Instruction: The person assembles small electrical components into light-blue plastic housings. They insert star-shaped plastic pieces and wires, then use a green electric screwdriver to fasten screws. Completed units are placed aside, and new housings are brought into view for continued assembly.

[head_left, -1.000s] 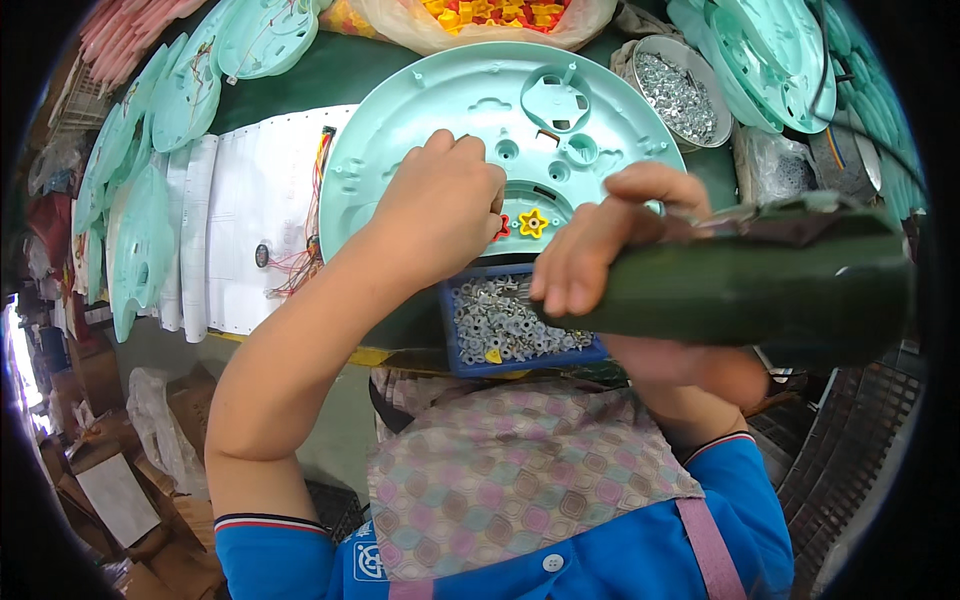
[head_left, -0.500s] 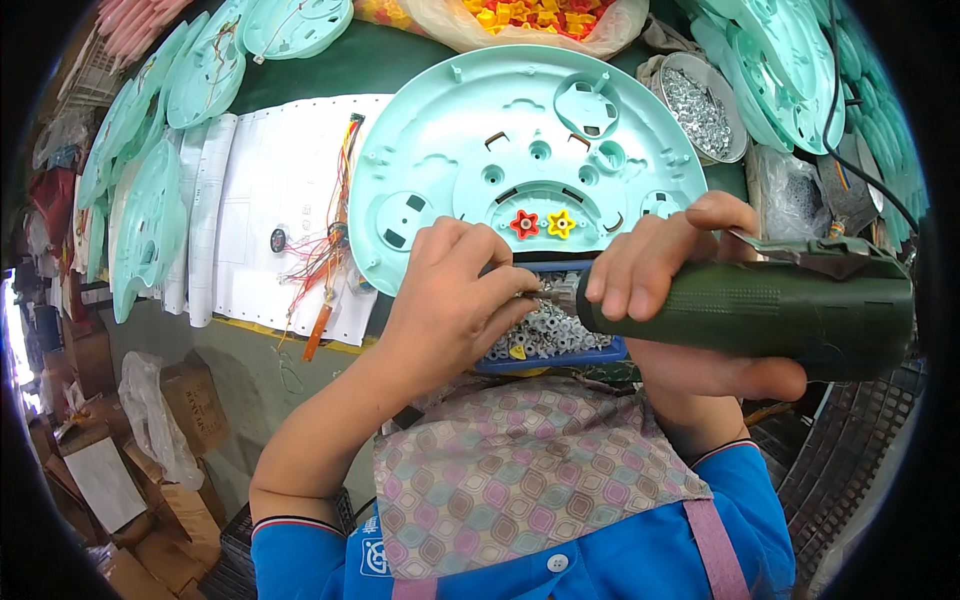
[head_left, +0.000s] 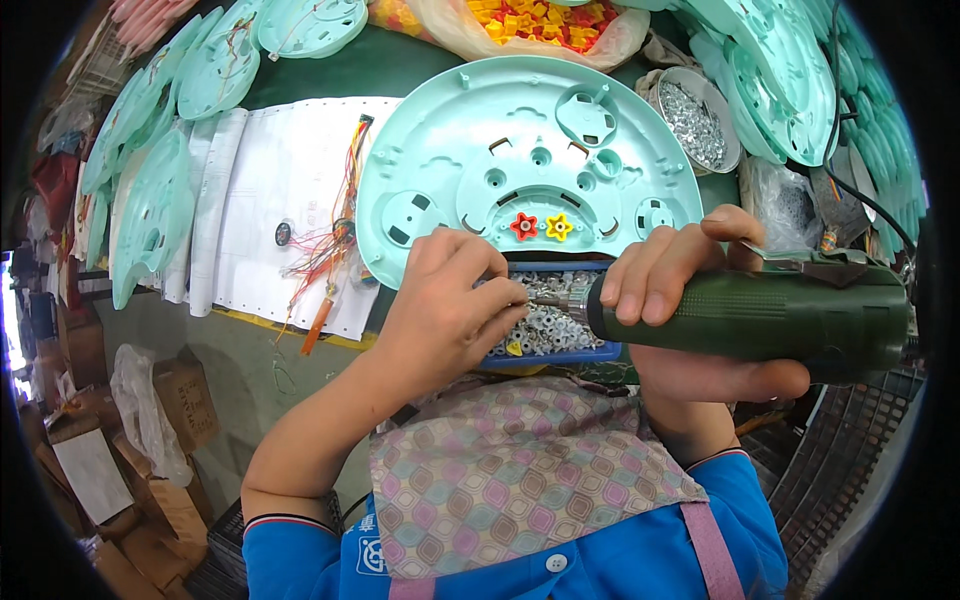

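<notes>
A green electric screwdriver (head_left: 770, 315) lies level in my right hand (head_left: 665, 275), its bit pointing left. My left hand (head_left: 455, 300) has thumb and fingers pinched at the tip of the bit; whatever is between the fingertips is too small to make out. Below the bit sits a blue tray (head_left: 590, 355) of small white and metal pieces. Just beyond my hands rests a mint-green plastic shell (head_left: 430, 130), hollow side up. A red star-shaped piece (head_left: 524, 226) and a yellow star-shaped piece (head_left: 558, 226) sit side by side near its front edge.
Left of the shell, coloured wires (head_left: 330, 255) lie on white paper sheets (head_left: 265, 190). A bag of red and yellow pieces (head_left: 545, 25) stands at the back, a bowl of screws (head_left: 690, 125) at the back right. More mint shells (head_left: 150, 215) are stacked on both sides.
The view has shifted slightly. My left fingertips have moved a little left, and more of the screwdriver bit shows. The right hand keeps its grip on the screwdriver.
</notes>
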A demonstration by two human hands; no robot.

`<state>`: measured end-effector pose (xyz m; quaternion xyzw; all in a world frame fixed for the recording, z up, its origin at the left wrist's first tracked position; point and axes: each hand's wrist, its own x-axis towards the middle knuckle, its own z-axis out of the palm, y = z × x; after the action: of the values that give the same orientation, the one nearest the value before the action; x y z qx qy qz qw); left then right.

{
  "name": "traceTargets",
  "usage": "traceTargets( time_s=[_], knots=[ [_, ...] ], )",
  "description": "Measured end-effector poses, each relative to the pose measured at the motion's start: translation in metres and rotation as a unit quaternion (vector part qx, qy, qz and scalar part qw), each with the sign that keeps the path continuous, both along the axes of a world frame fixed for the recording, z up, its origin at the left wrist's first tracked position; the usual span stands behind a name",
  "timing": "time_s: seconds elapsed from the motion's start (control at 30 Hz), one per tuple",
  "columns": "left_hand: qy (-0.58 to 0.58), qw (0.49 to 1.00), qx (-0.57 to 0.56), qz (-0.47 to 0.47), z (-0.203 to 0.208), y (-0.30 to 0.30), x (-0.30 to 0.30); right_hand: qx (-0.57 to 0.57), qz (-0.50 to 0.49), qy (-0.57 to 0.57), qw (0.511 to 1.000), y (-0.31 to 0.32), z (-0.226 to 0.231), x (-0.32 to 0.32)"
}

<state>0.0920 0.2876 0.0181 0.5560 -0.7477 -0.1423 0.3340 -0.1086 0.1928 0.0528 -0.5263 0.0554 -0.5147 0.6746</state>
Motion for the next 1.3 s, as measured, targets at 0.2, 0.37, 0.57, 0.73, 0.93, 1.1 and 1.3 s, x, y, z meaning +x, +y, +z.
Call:
traceTargets(
  time_s=[0.2,0.37,0.57,0.73,0.93,1.1,1.3],
  knots=[
    [0.056,0.998,-0.01,0.016,0.003,0.001,-0.007,0.01,0.007,-0.012,1.0,0.002,0.002,0.001],
    [0.024,1.0,-0.009,0.011,0.002,0.002,-0.002,0.02,-0.003,-0.025,0.999,0.002,0.005,0.001],
    [0.077,0.997,-0.008,0.021,0.003,0.012,0.003,0.042,0.0,-0.03,0.999,0.009,0.009,0.01],
    [0.065,0.996,-0.022,0.048,0.004,0.019,0.003,0.055,0.004,-0.025,0.998,0.017,0.007,0.014],
    [0.03,0.988,-0.089,0.126,0.009,0.033,-0.005,-0.112,0.078,-0.038,0.99,0.011,0.006,0.031],
    [0.057,0.973,-0.073,0.211,0.023,0.057,0.031,-0.118,0.038,-0.005,0.992,0.013,0.009,0.029],
    [-0.068,0.932,-0.027,0.356,-0.002,0.071,0.101,-0.011,0.008,0.018,1.0,0.012,0.015,0.024]
  ],
)
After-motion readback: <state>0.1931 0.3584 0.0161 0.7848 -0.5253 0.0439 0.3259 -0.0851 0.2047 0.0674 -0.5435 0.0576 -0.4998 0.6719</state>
